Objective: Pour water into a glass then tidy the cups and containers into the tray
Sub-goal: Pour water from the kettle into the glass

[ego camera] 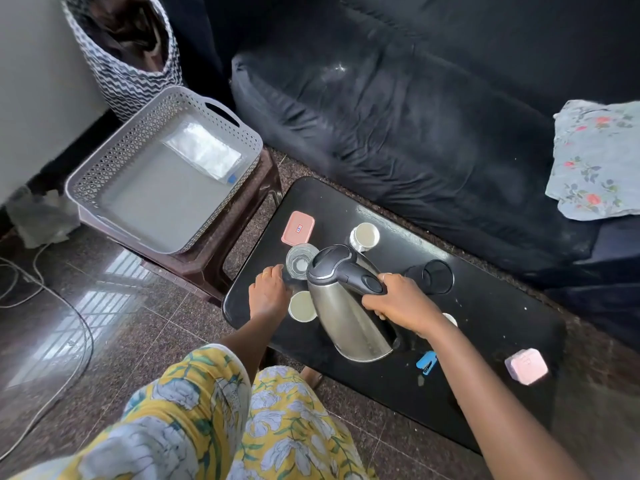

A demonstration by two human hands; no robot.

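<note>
My right hand grips the black handle of a steel kettle, tilted with its spout towards a clear glass on the black table. My left hand rests against the near side of the glass, fingers curled at its base. A white cup stands just below the glass, another white cup beyond the kettle, and a dark glass to the right. Two pink containers sit on the table: a pink lidded box and a pink box. The grey tray sits on a stool at the left.
A plastic bag lies inside the tray. The brown stool stands close to the table's left end. A dark sofa with a floral cloth runs behind the table. A blue clip lies near my right forearm. Cables cross the floor.
</note>
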